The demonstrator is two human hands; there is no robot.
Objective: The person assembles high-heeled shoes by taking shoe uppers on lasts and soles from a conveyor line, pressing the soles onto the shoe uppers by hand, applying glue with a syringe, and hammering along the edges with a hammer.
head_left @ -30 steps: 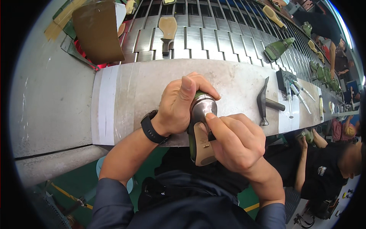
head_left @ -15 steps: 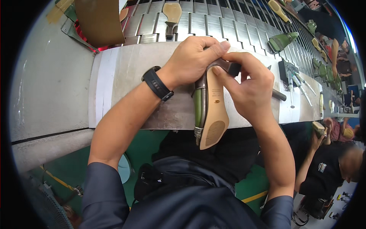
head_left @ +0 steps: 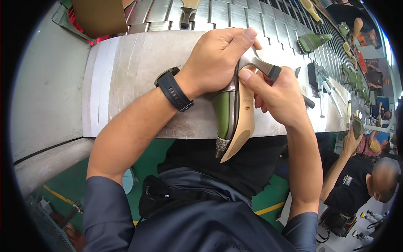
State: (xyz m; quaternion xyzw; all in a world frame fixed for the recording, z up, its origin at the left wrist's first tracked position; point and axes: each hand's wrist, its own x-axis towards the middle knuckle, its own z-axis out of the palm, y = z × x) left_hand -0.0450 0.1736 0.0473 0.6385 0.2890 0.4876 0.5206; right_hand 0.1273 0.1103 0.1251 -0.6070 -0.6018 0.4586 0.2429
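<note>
"Where's the shoe (head_left: 223,112)?"
"Gripped between both hands, sole (head_left: 243,122) tilted rightward, toe (head_left: 222,144) pointing down below the fingers."
"How do they hold it?"
"Left hand (head_left: 218,59) wraps the back end, wrist bent; right hand (head_left: 280,95) is nearly closed, thumb against the sole, fingers curled near the heel (head_left: 266,67)."
"Beyond?"
"A dark handle (head_left: 309,102) right of those fingers."

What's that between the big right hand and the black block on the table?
A hammer, partly hidden by the right hand, lies between it and the black block, as the head view shows.
</note>
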